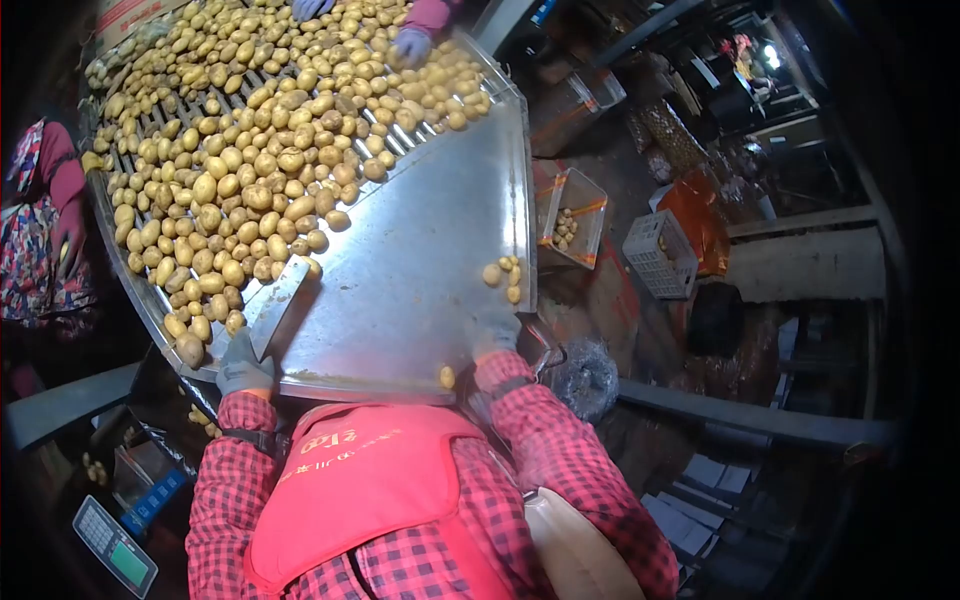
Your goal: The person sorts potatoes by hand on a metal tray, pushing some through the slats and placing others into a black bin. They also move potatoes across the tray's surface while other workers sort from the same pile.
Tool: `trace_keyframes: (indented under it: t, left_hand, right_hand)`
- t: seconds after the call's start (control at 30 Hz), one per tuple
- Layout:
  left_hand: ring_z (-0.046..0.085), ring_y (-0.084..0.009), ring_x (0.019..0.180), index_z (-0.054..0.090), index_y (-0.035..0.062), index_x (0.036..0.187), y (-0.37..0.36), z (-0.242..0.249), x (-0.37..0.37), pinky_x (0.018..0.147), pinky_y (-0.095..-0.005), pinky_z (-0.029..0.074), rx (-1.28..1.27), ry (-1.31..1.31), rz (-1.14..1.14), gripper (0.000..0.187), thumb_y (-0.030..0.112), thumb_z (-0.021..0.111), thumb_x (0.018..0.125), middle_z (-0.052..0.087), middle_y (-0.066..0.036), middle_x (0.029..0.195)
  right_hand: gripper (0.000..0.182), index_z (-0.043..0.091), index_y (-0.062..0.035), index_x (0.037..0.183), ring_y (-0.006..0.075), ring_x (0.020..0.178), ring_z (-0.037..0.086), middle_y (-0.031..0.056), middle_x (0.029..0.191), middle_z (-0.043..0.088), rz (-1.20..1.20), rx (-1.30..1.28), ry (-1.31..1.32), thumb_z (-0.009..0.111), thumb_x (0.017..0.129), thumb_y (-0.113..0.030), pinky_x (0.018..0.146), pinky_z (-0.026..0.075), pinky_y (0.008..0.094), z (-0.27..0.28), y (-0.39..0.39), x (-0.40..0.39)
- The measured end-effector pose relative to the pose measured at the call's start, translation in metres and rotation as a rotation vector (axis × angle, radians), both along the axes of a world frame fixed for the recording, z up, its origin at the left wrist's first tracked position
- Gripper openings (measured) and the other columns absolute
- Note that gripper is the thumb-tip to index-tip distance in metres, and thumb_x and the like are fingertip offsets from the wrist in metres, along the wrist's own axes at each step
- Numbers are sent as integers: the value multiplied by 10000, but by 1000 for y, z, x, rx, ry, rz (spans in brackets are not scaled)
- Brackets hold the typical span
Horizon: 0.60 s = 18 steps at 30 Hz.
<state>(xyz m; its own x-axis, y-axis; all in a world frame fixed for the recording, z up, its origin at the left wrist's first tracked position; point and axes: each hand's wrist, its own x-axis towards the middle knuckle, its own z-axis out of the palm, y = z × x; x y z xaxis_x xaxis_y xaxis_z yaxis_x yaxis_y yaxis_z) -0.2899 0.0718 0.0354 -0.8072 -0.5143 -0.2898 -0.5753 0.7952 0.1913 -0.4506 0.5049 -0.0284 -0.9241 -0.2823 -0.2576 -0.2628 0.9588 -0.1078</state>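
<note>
My left hand (pixel 243 366), in a grey glove, is closed on the near end of a flat metal plate (pixel 277 305) that stands against the edge of the potato heap (pixel 235 190). Near the right rim of the metal sorting table (pixel 400 270), my gloved right hand (pixel 494 332) is smeared by motion, and its fingers do not show clearly. Just beyond it lie several loose potatoes (pixel 504 277). A single potato (pixel 447 377) rests at the table's near edge, between my hands.
Another person's gloved hand (pixel 412 46) is on the potatoes at the far side. A person's sleeve (pixel 62 170) shows at left. Right of the table stand a bin with potatoes (pixel 571 218) and a white crate (pixel 660 255). A scale display (pixel 115 545) is at lower left.
</note>
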Motion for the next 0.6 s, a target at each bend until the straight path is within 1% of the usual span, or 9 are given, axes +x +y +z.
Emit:
trace_keyframes:
  t: [0.13,0.17,0.23,0.27,0.33,0.4,0.5,0.57,0.6]
  left_hand:
    - [603,-359,1205,497,52,1400,1,1,2,1015,-430,484,21,35,2,708,241,782,780,610,-205,1311]
    - [603,-359,1204,501,53,1396,3,5,0,1016,-428,484,35,16,8,702,239,781,780,610,-205,1312]
    - [604,-360,1203,508,56,1388,5,15,-4,1017,-426,483,59,-23,22,690,235,780,780,610,-203,1314]
    - [605,-362,1199,508,70,1389,3,9,-1,1014,-432,484,41,6,6,684,233,781,783,614,-199,1306]
    - [604,-360,1202,504,78,1394,1,8,0,1013,-436,484,50,-6,10,687,235,781,786,617,-196,1300]
    - [601,-359,1205,495,90,1404,2,9,-3,1010,-443,484,61,-22,12,693,238,781,791,619,-192,1290]
    - [600,-360,1203,497,88,1402,3,14,-4,1009,-444,485,67,-32,13,688,244,778,793,620,-192,1289]
    - [601,-362,1200,495,82,1403,0,8,-1,1008,-444,486,50,-13,-19,691,250,776,794,621,-192,1288]
    - [601,-363,1198,494,79,1403,-1,5,0,1008,-445,486,40,-4,-38,692,252,775,795,621,-192,1288]
  right_hand:
    - [506,496,-153,1432,307,1460,355,150,1519,465,56,88,86,527,931,-220,1184,274,480,-23,19,-39]
    - [360,599,-105,1254,310,1233,532,158,1313,592,152,166,451,548,947,-285,1096,382,446,-25,18,-53]
    - [353,653,-82,1177,291,1140,625,159,1218,668,121,275,449,525,977,-342,1065,430,433,-15,6,-85]
    - [387,605,-107,1279,269,1273,540,152,1329,618,-2,307,75,480,991,-333,1122,370,456,16,-5,-93]
    - [421,593,-135,1339,254,1376,489,136,1413,590,-122,362,-258,441,1007,-345,1158,342,474,0,3,-98]
    - [405,665,-142,1255,266,1316,556,117,1361,635,-119,426,-161,452,1012,-386,1115,408,466,-73,32,-96]
    - [402,751,-110,1041,335,1015,706,159,1055,735,-121,338,-142,537,973,-443,863,562,447,-35,43,-43]
    - [338,757,-116,962,369,970,694,163,1007,734,-183,165,124,602,923,-414,829,550,484,-8,35,2]
    - [341,751,-111,961,374,965,687,168,1010,726,-166,147,-7,615,897,-417,821,540,496,20,18,7]
